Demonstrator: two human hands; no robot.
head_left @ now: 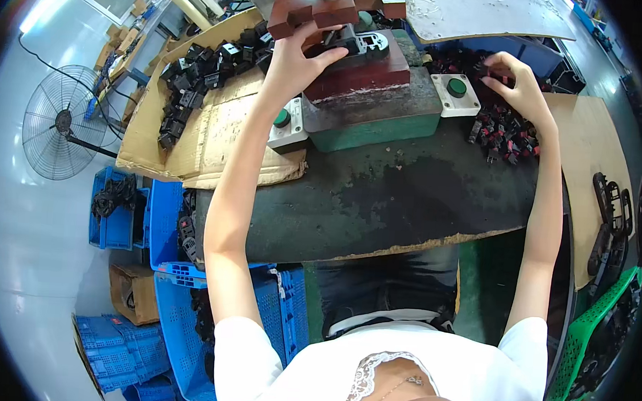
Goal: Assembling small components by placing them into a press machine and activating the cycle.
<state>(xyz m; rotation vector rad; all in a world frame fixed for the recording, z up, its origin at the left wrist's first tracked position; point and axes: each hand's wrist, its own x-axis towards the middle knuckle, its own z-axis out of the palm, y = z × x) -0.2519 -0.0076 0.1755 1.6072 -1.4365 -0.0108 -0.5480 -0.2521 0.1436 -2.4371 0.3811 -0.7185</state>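
My left hand (299, 63) reaches to the press, its thumb and fingers closed around a black plastic housing (336, 41) at the left of the fixture. Against that housing, a light grey piece with oval openings (373, 41) lies on the dark red block (364, 78). Just above hangs the red upper block (331, 11) of the press, close to my left fingers. Over at the right, my right hand (517, 84) bends its fingers and thumb together at a heap of small black and red parts (504, 134). What lies between those fingertips is too small to make out.
Green push buttons on white boxes (456, 96) flank the fixture's green base (375, 131). A cardboard tray (215, 137) with black housings stands at left. Blue crates (176, 324) sit below left, a green basket (582, 352) at right, and a fan (64, 120) far left.
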